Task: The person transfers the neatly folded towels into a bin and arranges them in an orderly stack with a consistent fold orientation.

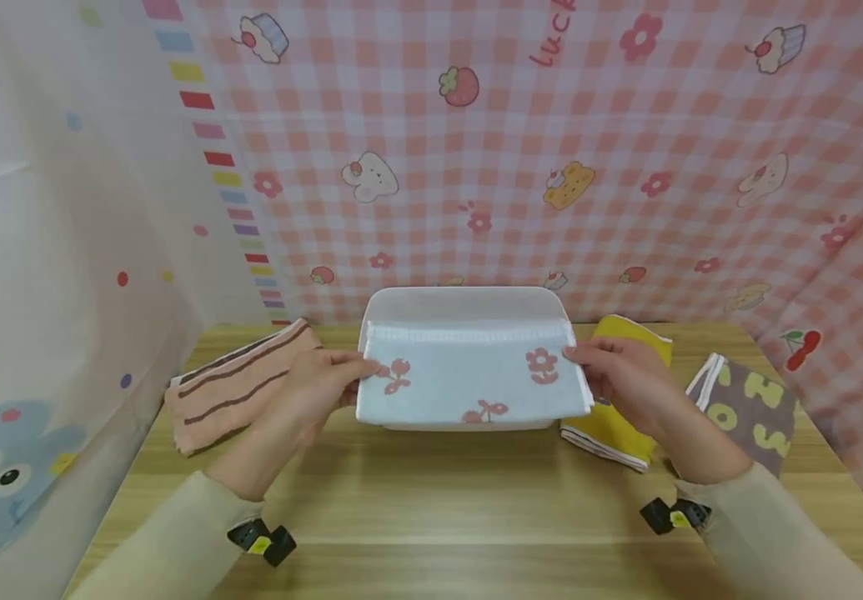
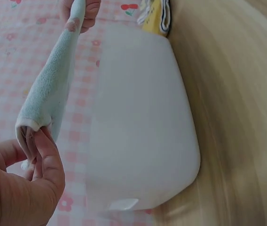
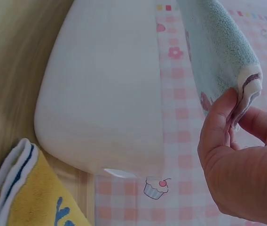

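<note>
A folded pale blue towel [image 1: 469, 375] with pinkish flowers is held up by both hands over a white plastic bin [image 1: 469, 304]. My left hand [image 1: 322, 383] pinches the towel's left end between thumb and fingers. At the opposite end, my right hand [image 1: 619, 371] pinches the folded edge the same way. In the left wrist view the towel [image 2: 49, 89] hangs apart from the bin's side [image 2: 143, 117], above its rim. The right wrist view shows the towel's white hem layers [image 3: 248, 89] gathered between the fingertips. The bin's inside is mostly hidden by the towel.
Left of the bin lies a folded peach towel [image 1: 236, 387] with brown stripes. On the right are a folded yellow towel [image 1: 619, 433] and a grey-brown towel [image 1: 750, 408] with yellow-green letters. A checked cloth [image 1: 431, 167] hangs behind the wooden table [image 1: 431, 508].
</note>
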The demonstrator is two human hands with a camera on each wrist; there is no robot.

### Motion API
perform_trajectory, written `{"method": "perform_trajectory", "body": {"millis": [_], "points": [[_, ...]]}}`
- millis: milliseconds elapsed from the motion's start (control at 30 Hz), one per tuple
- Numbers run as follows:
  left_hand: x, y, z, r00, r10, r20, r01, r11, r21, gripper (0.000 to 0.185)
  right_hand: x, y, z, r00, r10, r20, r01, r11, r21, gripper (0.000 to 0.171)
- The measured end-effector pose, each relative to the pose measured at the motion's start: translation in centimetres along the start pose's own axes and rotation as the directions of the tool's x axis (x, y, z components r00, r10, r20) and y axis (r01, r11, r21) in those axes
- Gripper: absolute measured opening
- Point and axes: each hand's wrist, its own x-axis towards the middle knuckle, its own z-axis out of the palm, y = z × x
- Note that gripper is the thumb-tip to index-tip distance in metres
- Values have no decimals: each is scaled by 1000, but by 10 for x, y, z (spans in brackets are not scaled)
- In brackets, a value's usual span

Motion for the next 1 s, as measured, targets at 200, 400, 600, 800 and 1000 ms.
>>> {"method": "perform_trajectory", "body": {"millis": [200, 400, 600, 800, 1000], "points": [[18, 6, 0, 999, -9, -45, 9, 1000, 12, 26, 19, -9, 2, 1000, -5, -4, 5, 1000, -2, 45], [32, 12, 1, 997, -3, -71, 6, 999, 44, 30, 32, -15, 2, 999, 7, -52, -9, 999, -44, 52], [46, 17, 2, 995, -21, -101, 32, 993, 110, 26, 43, -18, 3, 994, 41, -104, -50, 994, -92, 52], [59, 13, 4, 992, -46, -114, 60, 991, 121, 24, 56, -17, 7, 990, 51, -133, -70, 987, -147, 49], [67, 10, 8, 990, -48, -135, 65, 990, 122, 20, 65, -14, 9, 987, 28, -160, -64, 974, -219, 44]]}}
